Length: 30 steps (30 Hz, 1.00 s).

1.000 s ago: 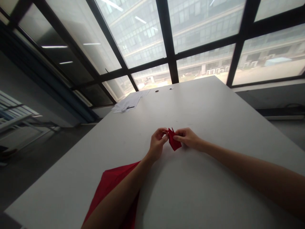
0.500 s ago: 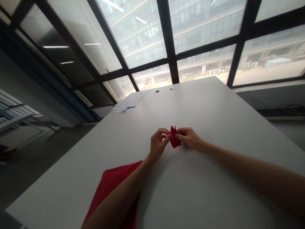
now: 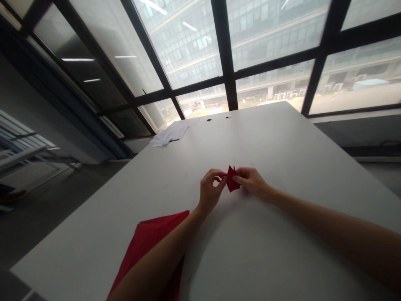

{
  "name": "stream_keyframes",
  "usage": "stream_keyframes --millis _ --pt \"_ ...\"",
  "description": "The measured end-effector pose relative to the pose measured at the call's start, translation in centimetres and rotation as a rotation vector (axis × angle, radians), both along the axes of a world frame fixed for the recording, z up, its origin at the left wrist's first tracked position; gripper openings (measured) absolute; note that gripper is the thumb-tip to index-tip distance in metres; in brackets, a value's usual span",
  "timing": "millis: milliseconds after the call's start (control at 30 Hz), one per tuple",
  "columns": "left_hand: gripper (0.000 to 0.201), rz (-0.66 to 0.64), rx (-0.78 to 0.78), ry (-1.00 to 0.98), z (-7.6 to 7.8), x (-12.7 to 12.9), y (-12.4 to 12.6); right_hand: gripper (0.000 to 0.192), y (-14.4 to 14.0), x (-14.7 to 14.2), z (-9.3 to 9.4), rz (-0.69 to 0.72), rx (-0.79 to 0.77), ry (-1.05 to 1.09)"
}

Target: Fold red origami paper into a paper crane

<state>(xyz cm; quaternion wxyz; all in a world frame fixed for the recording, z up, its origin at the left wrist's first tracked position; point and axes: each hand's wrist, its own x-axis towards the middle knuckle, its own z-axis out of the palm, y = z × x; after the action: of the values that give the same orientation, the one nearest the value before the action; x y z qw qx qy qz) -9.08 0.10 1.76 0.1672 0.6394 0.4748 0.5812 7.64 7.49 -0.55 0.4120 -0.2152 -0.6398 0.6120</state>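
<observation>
Between my two hands is a small piece of folded red paper, with pointed tips at its top. My left hand pinches its left edge between thumb and fingertips. On the other side, my right hand is closed on the right part of the paper, thumb lying across its front. Both hands are just above the white table, and the fingers cover part of the folds. Under my left forearm lies a larger red sheet, partly hidden by the arm.
The white table stretches ahead to large dark-framed windows. Loose white papers with a dark pen on them lie at its far left. Two small dark round spots show near the back edge.
The view has shifted slightly. Both hands keep hold of the folded paper, which has turned a little, and its tips look closer together.
</observation>
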Motion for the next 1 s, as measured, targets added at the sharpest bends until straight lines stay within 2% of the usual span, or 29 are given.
stream_keyframes --millis 200,500,667,767,1000 --pt "0.007 -0.002 -0.020 -0.016 0.05 0.21 -0.11 0.029 -0.11 -0.13 0.04 -0.025 0.011 -0.002" --pt "0.024 0.010 -0.154 -0.312 -0.36 0.44 0.25 0.028 -0.23 -0.03 0.10 -0.045 0.024 -0.019" --pt "0.036 -0.096 -0.248 -0.357 -0.33 0.36 0.17 0.029 -0.30 -0.05 0.19 -0.042 0.016 -0.020" --pt "0.043 -0.112 -0.309 -0.318 -0.30 0.29 0.14 0.033 -0.28 -0.06 0.14 -0.024 -0.018 -0.005" --pt "0.027 -0.083 -0.268 -0.320 -0.38 0.49 0.07 0.031 -0.29 0.01 0.28 -0.041 0.009 -0.028"
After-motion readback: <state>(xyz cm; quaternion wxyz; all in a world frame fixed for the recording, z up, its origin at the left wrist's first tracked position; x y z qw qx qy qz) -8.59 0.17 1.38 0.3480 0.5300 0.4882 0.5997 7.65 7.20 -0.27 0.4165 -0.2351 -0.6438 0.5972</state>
